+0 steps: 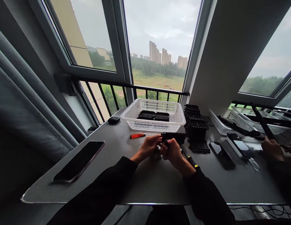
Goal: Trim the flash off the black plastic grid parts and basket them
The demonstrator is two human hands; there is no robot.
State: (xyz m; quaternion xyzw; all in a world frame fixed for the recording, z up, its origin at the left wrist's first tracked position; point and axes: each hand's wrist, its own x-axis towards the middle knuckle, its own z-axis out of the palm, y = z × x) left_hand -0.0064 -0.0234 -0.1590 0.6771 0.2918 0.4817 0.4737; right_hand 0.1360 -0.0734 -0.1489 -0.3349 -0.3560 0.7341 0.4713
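My left hand [148, 147] and my right hand [173, 152] meet over the grey table [136, 184], both curled round a small black plastic part [165, 143] held between them. Just beyond my fingers lies a long black ribbed part [174, 136]. A tool with a yellow and black handle [189, 157] lies on the table under my right wrist. Both of my sleeves are black.
A white basket [154, 118] holding black parts stands at the back. Stacks of black parts [195, 126] sit to its right. An orange lighter [137, 135], phones [79, 161] [222, 153], a small black case [113, 120]. Another person's hand [273, 148] works at the right, near more white baskets [232, 120].
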